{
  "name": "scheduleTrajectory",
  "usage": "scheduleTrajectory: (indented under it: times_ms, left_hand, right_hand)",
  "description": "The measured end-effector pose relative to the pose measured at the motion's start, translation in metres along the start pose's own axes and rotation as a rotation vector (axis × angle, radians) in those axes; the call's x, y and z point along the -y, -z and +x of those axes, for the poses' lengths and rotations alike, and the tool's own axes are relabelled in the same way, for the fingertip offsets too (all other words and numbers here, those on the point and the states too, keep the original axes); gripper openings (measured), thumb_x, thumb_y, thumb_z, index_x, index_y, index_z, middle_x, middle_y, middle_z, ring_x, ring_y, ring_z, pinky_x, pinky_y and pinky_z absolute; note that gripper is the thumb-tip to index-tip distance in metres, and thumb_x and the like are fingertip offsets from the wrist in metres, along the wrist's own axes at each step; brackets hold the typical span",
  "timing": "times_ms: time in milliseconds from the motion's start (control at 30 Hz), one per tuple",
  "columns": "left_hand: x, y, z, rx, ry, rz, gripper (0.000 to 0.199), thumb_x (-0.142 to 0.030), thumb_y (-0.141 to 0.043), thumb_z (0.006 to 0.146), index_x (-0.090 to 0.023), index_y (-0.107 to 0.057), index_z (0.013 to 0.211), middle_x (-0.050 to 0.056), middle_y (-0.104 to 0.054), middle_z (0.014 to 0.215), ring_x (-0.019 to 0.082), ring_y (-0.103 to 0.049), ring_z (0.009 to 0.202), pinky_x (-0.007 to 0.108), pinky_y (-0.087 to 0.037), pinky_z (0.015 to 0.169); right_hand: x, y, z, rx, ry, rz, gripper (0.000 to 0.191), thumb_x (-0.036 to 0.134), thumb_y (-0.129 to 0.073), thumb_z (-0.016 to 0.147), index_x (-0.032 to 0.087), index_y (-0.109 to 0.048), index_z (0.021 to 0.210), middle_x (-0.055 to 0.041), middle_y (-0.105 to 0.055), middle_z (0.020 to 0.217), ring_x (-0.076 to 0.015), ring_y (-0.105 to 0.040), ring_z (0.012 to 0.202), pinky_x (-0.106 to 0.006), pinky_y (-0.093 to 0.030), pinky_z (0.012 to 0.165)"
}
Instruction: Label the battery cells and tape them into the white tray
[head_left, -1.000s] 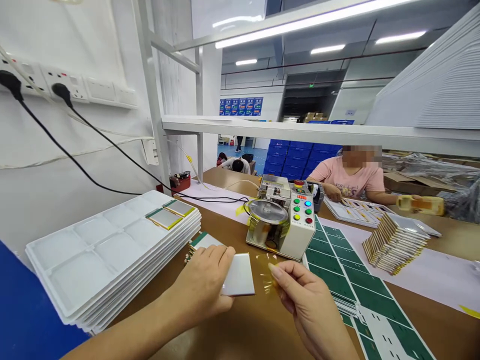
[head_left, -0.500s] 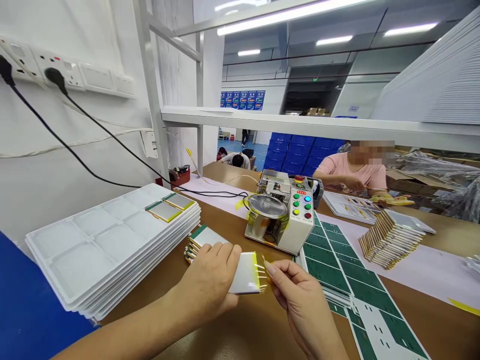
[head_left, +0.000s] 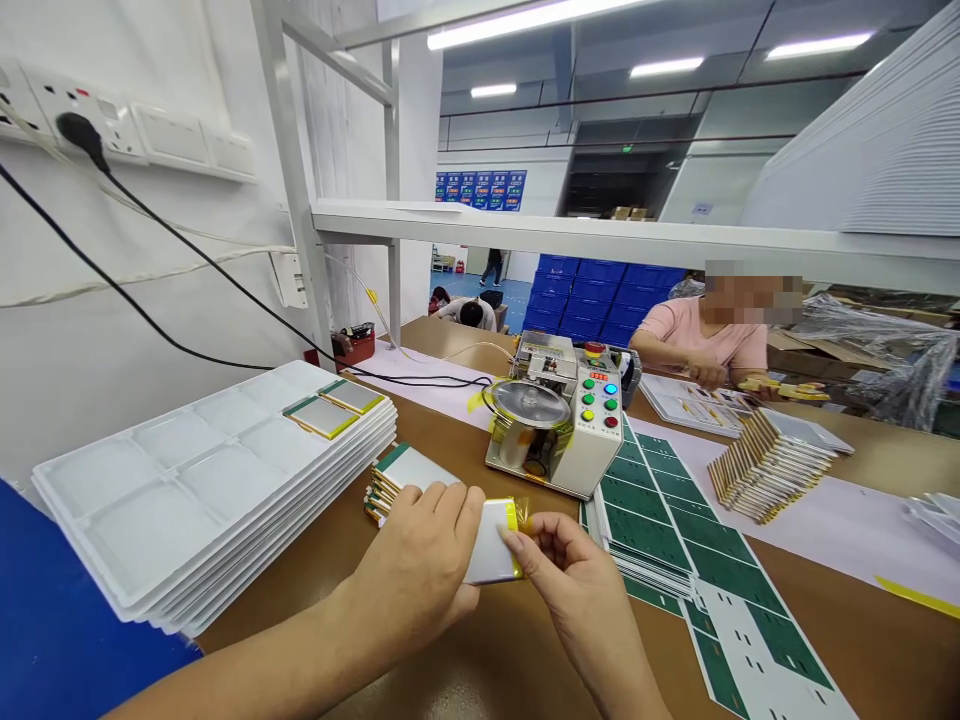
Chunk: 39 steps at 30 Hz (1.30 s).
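Observation:
My left hand (head_left: 424, 550) is wrapped over a flat silver pouch battery cell (head_left: 491, 545) and holds it above the brown table. Along the cell's right end runs clear yellow tape (head_left: 513, 514). My right hand (head_left: 577, 585) pinches that taped end, its thumb pressed on the front edge and the other fingers curled behind. Just beyond my left hand lies a stack of similar cells (head_left: 420, 468) with green strips at their ends. Two more cells (head_left: 322, 416) rest in the top tray of a white stack (head_left: 217, 450) on the left.
A tape machine (head_left: 600, 450) with coloured buttons stands behind my hands. Green-and-white sheets (head_left: 675, 510) lie to the right, near another stack of cells (head_left: 776, 465). A shelf bar (head_left: 570, 230) crosses overhead. A person in a pink top (head_left: 724, 340) works across the table.
My right hand has moved left onto the end of the battery cell, and its thumb now presses the tape there. The thin strips that stuck out are now covered. The view has shifted slightly.

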<state>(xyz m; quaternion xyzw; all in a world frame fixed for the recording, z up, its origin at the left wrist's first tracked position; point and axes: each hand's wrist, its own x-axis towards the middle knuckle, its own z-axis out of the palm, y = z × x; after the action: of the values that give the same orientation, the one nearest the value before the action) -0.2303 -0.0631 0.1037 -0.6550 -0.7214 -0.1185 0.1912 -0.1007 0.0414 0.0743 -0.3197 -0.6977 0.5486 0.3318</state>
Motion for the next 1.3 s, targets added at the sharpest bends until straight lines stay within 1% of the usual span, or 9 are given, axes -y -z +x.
scheduleTrajectory:
  times_ms: [200, 400, 533, 633, 700, 800, 967, 1133, 1300]
  left_hand:
    - [0.007, -0.004, -0.002, 0.033, 0.169, -0.24, 0.043, -0.025, -0.053, 0.067, -0.018, -0.043, 0.109, 0.006, -0.055, 0.098, 0.022, -0.052, 0.09, 0.038, -0.045, 0.076]
    - [0.009, -0.003, 0.0, -0.042, 0.266, -0.305, 0.039, -0.03, -0.056, 0.069, -0.02, -0.044, 0.105, 0.006, -0.055, 0.097, 0.022, -0.053, 0.089, 0.038, -0.046, 0.077]
    - [-0.003, -0.012, -0.007, -0.141, 0.151, -0.249, 0.041, -0.022, -0.055, 0.07, -0.019, -0.044, 0.109, 0.008, -0.056, 0.099, 0.023, -0.054, 0.088, 0.038, -0.048, 0.073]
    - [-0.008, -0.014, -0.016, -0.22, 0.044, -0.276, 0.036, -0.02, -0.048, 0.078, -0.02, -0.042, 0.113, 0.009, -0.056, 0.1, 0.02, -0.055, 0.089, 0.033, -0.049, 0.074]
    - [-0.007, -0.015, -0.021, -0.288, -0.019, -0.258, 0.042, -0.023, -0.047, 0.08, -0.019, -0.038, 0.12, 0.011, -0.055, 0.104, 0.02, -0.054, 0.093, 0.032, -0.05, 0.078]
    - [-0.004, -0.017, -0.025, -0.401, -0.061, -0.242, 0.055, -0.023, -0.054, 0.073, -0.015, -0.033, 0.124, 0.012, -0.054, 0.105, 0.021, -0.054, 0.095, 0.032, -0.05, 0.08]
    - [-0.007, -0.027, -0.024, -0.482, -0.069, -0.404, 0.065, -0.016, -0.055, 0.065, -0.016, -0.031, 0.126, 0.01, -0.052, 0.105, 0.019, -0.052, 0.099, 0.03, -0.05, 0.084]
    - [-0.009, -0.029, -0.028, -0.584, -0.098, -0.473, 0.074, -0.023, -0.063, 0.066, -0.015, -0.028, 0.13, 0.012, -0.048, 0.11, 0.021, -0.046, 0.108, 0.031, -0.046, 0.092]
    - [0.038, 0.004, -0.029, -0.343, -0.107, -0.238, 0.068, -0.02, -0.06, 0.069, -0.018, -0.028, 0.13, 0.011, -0.048, 0.113, 0.02, -0.043, 0.112, 0.034, -0.038, 0.098]
  right_hand:
    - [-0.038, 0.011, -0.01, -0.154, 0.07, -0.333, 0.078, 0.043, -0.064, 0.07, 0.024, -0.025, 0.135, 0.0015, -0.05, 0.08, -0.0114, -0.041, 0.053, -0.026, -0.04, 0.052]
    - [-0.021, 0.019, -0.036, -0.342, 0.444, -0.348, 0.049, 0.032, -0.052, 0.083, 0.025, -0.036, 0.129, -0.0073, -0.055, 0.1, -0.0179, -0.058, 0.081, -0.03, -0.051, 0.07]
    - [0.01, 0.002, -0.038, -0.078, 0.907, -0.522, 0.056, 0.023, -0.051, 0.083, 0.019, -0.03, 0.136, -0.0112, -0.049, 0.127, -0.0237, -0.049, 0.113, -0.034, -0.045, 0.092]
    - [0.019, -0.009, -0.028, 0.102, 1.051, -0.542, 0.072, 0.025, -0.054, 0.083, 0.015, -0.015, 0.142, -0.0112, -0.035, 0.14, -0.027, -0.032, 0.127, -0.044, -0.029, 0.105]
    - [0.022, -0.011, -0.026, 0.196, 0.951, -0.35, 0.07, 0.027, -0.054, 0.084, 0.021, -0.016, 0.143, -0.0074, -0.031, 0.142, -0.0266, -0.027, 0.13, -0.048, -0.021, 0.107]
    - [0.028, -0.007, -0.029, 0.304, 0.551, 0.298, 0.052, 0.036, -0.05, 0.086, 0.029, -0.035, 0.136, -0.0023, -0.034, 0.14, -0.0234, -0.027, 0.13, -0.043, -0.021, 0.107]
    - [0.042, -0.006, -0.03, 0.308, 0.142, 1.218, 0.043, 0.047, -0.042, 0.087, 0.025, -0.054, 0.122, -0.0024, -0.043, 0.135, -0.0188, -0.033, 0.127, -0.035, -0.025, 0.107]
    - [0.043, -0.023, -0.022, 0.354, -0.188, 1.417, 0.055, 0.058, -0.04, 0.083, 0.018, -0.06, 0.114, -0.0082, -0.048, 0.13, -0.0208, -0.04, 0.123, -0.035, -0.033, 0.103]
    - [0.025, -0.019, -0.005, 0.206, -0.388, 1.331, 0.048, 0.052, -0.054, 0.076, 0.015, -0.064, 0.105, -0.013, -0.053, 0.125, -0.0259, -0.047, 0.117, -0.037, -0.044, 0.093]
